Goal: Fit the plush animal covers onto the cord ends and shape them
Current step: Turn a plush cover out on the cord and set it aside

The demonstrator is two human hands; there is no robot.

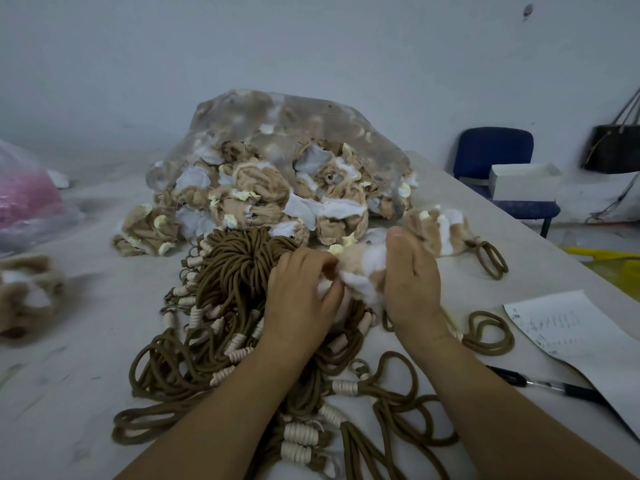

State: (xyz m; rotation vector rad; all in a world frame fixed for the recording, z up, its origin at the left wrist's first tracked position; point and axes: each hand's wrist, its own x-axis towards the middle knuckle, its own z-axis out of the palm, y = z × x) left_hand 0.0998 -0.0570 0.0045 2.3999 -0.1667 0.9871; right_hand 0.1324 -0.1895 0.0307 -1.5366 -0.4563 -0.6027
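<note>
Here, at mid-frame, the left hand [301,292] and the right hand [412,282] are both pinching a fuzzy tan-and-white plush animal cover [363,271], fingers curling into its soft pile. The limp fabric is probably at risk of bunching or snagging, because the stiff brown round cords [221,282] with ribbed cream wraps are lying tangled just beneath it

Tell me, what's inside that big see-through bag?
The clear bag holds a heap of tan-and-white plush covers with pale yellow bits, spilling from its open front onto the table. Anything deeper at the back is hidden by the front covers and cloudy plastic.
</note>
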